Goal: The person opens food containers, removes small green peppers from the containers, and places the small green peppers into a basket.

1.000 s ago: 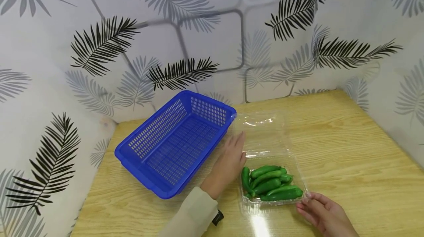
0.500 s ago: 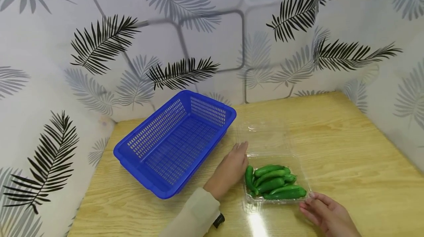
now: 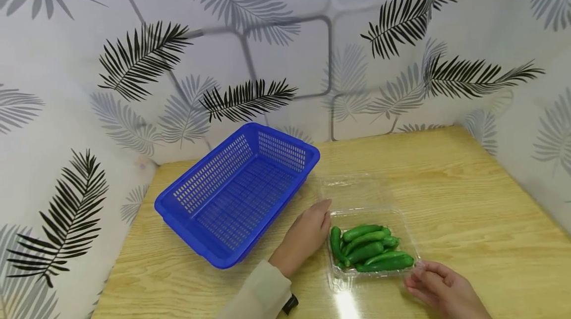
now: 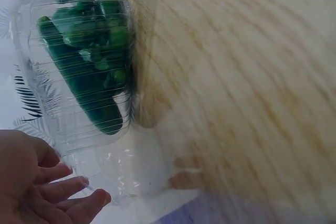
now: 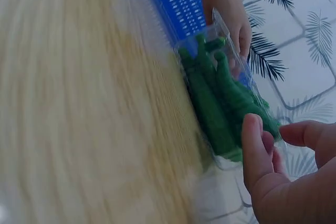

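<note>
A clear plastic clamshell container [image 3: 374, 274] stands at the front of the table, its lid [image 3: 357, 187] raised away from the base at the back. Several long green peppers [image 3: 366, 249] lie in the base. At the front right corner my right hand [image 3: 443, 287] pinches the rim between thumb and fingers, which the right wrist view also shows. On the other side my left hand [image 3: 305, 235] lies along the container's left edge near the hinge. In the left wrist view, the loosely extended left fingers [image 4: 73, 187] are right at the clear plastic rim; the thumb is hidden.
A blue perforated basket [image 3: 196, 239] stands to the left of the container, close to the left forearm. Behind the wooden table [image 3: 468, 200] hangs a leaf-patterned sheet [image 3: 267, 51]. A black wristband [image 3: 290, 304] shows under the left sleeve.
The container has shifted slightly right, with the right hand on its corner. The lid's far edge now appears lower in view, and the left hand has slid nearer along the left side.
</note>
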Demonstrator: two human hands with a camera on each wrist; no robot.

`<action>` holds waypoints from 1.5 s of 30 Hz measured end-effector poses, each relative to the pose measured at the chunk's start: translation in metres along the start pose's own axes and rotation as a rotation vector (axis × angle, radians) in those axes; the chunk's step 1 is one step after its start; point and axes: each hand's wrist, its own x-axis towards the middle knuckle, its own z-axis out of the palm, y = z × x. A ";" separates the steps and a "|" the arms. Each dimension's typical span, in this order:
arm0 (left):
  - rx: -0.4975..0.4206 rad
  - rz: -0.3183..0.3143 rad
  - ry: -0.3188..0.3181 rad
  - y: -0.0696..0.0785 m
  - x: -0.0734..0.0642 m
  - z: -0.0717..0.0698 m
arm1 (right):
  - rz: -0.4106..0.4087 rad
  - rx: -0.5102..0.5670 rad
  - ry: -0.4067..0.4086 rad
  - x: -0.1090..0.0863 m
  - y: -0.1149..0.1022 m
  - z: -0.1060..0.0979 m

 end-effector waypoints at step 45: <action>-0.669 -0.709 0.627 -0.127 -0.152 -0.142 | -1.199 -1.417 -0.149 0.045 -0.056 0.066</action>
